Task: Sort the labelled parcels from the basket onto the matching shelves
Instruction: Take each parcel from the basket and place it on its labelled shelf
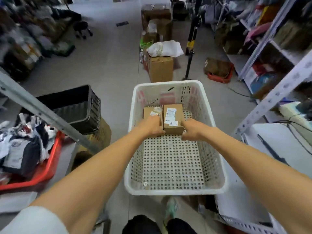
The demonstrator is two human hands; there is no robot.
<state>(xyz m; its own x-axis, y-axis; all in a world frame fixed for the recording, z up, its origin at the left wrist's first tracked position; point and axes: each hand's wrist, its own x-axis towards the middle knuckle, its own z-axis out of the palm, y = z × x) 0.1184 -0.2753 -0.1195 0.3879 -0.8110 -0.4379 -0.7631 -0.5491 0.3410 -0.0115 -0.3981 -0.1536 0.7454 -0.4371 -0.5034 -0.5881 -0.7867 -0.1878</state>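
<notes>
Basket (168, 83) holds two parcels, both at its far end. Left grip (154, 125) and right grip (190, 130) clasp the A-1 parcel (173, 115) by its sides (not yet lifted, apparently). The second parcel (151, 110) touches it; neither is shelved.

On my feed, a black crate (79, 105) sits left of centre, stacked on a cardboard box (103, 132). Nearer, a red tub (49, 168) holds a heap of white and dark mailing bags (22, 141) (labels too blurred to read). Farther off on the grey floor (109, 65) stands an open brown carton (160, 68) with a crumpled white bag (166, 48) on top, and something green (145, 43) just beside it. More cartons (157, 16) rise behind. To the right I see an upright black-and-yellow pole (191, 43), then a red tray (219, 78) carrying a brown bundle (217, 66). A black stool (82, 28) stands far left.
</notes>
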